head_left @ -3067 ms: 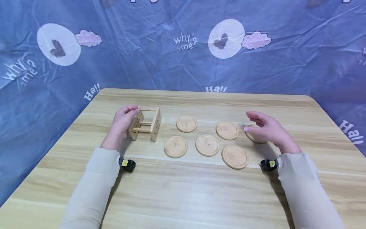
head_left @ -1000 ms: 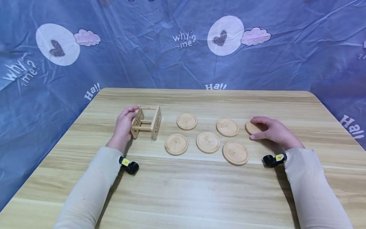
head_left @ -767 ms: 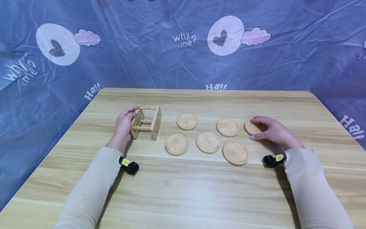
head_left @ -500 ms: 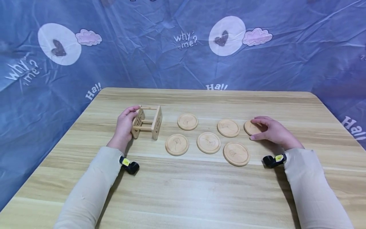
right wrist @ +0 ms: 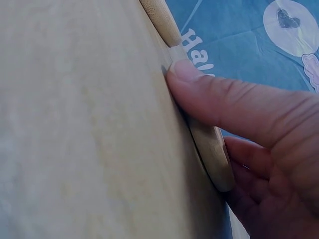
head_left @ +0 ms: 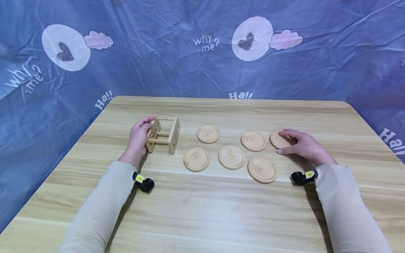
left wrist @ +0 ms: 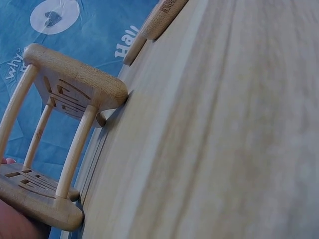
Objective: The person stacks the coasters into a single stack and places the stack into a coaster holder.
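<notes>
A small wooden coaster rack, two cut-out side panels joined by dowels, stands on the table at left. My left hand holds its left panel; in the left wrist view part of that hand lies against the panel and a fingertip shows beyond it. At the right end of the spread-out coasters, my right hand grips a round wooden coaster by its edge, between thumb and fingers. This coaster lies flat against the table in the right wrist view. The hand covers its right part.
Several more round coasters with engraved leaf designs lie flat between the hands, among them a back-left one, a front-left one and a front-right one. A blue printed cloth hangs behind the table.
My right hand has come down from above the far-right coaster and taken hold of its edge. That coaster has shifted slightly left. The left hand stays on the rack.
</notes>
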A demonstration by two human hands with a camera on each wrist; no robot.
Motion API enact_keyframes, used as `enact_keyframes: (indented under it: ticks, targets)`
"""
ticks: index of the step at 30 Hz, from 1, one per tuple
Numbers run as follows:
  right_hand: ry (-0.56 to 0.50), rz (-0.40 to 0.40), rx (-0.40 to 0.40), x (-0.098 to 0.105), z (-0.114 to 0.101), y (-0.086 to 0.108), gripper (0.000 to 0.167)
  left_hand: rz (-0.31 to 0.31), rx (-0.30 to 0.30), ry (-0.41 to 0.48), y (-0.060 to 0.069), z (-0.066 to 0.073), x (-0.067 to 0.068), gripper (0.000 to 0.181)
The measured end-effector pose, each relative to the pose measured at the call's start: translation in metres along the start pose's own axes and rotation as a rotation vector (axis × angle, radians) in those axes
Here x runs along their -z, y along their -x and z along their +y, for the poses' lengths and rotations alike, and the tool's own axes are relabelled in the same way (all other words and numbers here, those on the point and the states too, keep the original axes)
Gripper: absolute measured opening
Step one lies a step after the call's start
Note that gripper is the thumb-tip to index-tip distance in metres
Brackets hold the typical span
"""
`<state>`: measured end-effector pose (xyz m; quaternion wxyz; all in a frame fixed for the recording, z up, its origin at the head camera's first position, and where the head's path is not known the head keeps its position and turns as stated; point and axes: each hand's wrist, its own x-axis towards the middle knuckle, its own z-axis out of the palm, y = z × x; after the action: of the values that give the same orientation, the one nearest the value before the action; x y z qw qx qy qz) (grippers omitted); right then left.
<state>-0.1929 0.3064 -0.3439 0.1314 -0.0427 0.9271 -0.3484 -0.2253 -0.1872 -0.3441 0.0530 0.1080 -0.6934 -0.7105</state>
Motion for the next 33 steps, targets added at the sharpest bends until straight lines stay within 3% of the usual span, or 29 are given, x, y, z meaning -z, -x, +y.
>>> enact_keyframes:
  ticks: [14, 33]
  targets:
    - [0.062, 0.015, 0.000, 0.000, -0.001, 0.002, 0.095, 0.005, 0.007, -0.021, 0.001, -0.001, 0.000, 0.029]
    - [0.059, 0.052, 0.007, 0.000, -0.014, 0.003, 0.097, 0.015, -0.016, -0.025, -0.001, -0.001, 0.000, 0.027]
